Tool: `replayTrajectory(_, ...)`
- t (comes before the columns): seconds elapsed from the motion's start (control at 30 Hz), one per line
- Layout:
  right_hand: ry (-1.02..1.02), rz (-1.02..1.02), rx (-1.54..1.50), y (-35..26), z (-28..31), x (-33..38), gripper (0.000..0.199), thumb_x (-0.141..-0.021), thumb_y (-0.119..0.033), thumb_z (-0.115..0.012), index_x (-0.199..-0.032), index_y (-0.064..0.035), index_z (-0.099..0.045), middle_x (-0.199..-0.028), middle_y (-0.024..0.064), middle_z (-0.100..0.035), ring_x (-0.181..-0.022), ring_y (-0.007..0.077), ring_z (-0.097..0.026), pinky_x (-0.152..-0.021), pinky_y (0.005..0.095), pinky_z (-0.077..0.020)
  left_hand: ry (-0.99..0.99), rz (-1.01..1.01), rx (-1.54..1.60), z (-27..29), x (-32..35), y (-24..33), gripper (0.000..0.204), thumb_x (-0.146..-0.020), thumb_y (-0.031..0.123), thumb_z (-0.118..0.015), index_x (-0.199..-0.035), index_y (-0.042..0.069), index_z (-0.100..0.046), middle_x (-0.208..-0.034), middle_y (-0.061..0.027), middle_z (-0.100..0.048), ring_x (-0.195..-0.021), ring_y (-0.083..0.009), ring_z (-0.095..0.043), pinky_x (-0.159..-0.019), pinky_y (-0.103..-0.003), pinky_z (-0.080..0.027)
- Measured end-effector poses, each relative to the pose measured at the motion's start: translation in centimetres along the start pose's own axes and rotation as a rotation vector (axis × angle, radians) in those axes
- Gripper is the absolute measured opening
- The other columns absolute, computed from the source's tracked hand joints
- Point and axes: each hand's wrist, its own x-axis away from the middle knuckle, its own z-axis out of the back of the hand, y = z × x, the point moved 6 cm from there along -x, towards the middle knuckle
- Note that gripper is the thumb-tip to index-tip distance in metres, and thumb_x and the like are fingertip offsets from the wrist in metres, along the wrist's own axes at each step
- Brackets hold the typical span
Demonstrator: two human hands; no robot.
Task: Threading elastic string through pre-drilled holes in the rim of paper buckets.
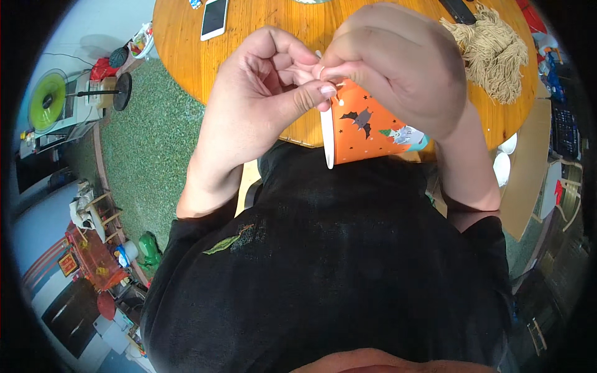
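An orange paper bucket [348,140] with a white rim is tipped on its side between my hands, its mouth toward the left. A bat and other small figures are printed on its wall. At the rim, a thin pale cord [340,99] with a small knobbed end shows by my fingertips. My left hand [258,93] pinches the cord between thumb and fingers. Curled over the bucket from the right, my right hand [398,68] has thumb and forefinger closed at the same cord. Its other fingers and part of the bucket are hidden.
The round wooden table [180,56] holds a white phone [214,20], a beige yarn bundle [494,53] and a black object [458,10]. A green-bladed fan [48,99] stands at far left. Cardboard [525,180] and white bowls [502,168] are at right.
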Motion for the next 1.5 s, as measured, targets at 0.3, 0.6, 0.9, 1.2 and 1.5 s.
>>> replayTrajectory(0.3,-0.296,-0.635,0.393,-3.5,2.6,-3.0,0.026,-0.078,0.003,-0.085,-0.1,-0.006,-0.076,-0.098,0.0098,-0.074,-0.088,0.0294,-0.069,-0.08,0.0378,-0.0544,0.175,0.001,0.0,0.6,1.0,-0.2,0.032,-0.094,-0.012,-0.075,-0.115,0.003,-0.056,-0.098,-0.0129,-0.078,-0.089,-0.0187,-0.077,-0.082,-0.03,-0.063)
replayTrajectory(0.6,-0.23,-0.806,0.289,-6.6,0.5,0.0,0.023,-0.075,0.004,-0.088,-0.095,-0.0036,-0.079,-0.087,0.0071,-0.071,-0.081,0.0256,-0.065,-0.073,0.0346,-0.0531,0.188,0.062,-0.068,0.1,0.9,-0.2,0.031,-0.094,-0.013,-0.075,-0.111,0.001,-0.053,-0.094,-0.016,-0.079,-0.089,-0.0219,-0.079,-0.085,-0.031,-0.065)
replayTrajectory(0.9,-0.247,-0.8,0.324,-6.9,0.0,0.1,0.019,-0.076,0.002,-0.086,-0.091,-0.0042,-0.078,-0.084,0.0071,-0.07,-0.081,0.0286,-0.066,-0.072,0.0376,-0.0524,0.288,0.078,-0.014,-0.4,2.0,-0.6,0.028,-0.091,-0.014,-0.077,-0.104,0.003,-0.059,-0.093,-0.0144,-0.079,-0.084,-0.0198,-0.078,-0.083,-0.031,-0.063)
replayTrajectory(1.2,-0.283,-0.871,0.341,-6.8,-0.5,0.2,0.015,-0.084,0.003,-0.075,-0.093,-0.0035,-0.065,-0.086,0.0084,-0.062,-0.078,0.0301,-0.059,-0.072,0.0374,-0.0473,0.273,-0.033,0.009,-1.1,2.4,-0.5,0.027,-0.094,-0.012,-0.076,-0.108,0.002,-0.058,-0.099,-0.0118,-0.079,-0.095,-0.0157,-0.077,-0.091,-0.028,-0.063)
replayTrajectory(1.5,-0.15,-1.515,-0.38,-5.2,0.1,2.2,0.004,-0.104,-0.002,-0.063,-0.104,0.0018,-0.065,-0.092,0.0012,-0.06,-0.088,0.0086,-0.059,-0.081,0.0256,-0.0484,0.243,-0.097,0.026,-1.1,2.5,-0.8,0.03,-0.096,-0.012,-0.072,-0.123,-0.002,-0.062,-0.117,-0.0174,-0.075,-0.102,-0.0188,-0.073,-0.092,-0.031,-0.059)
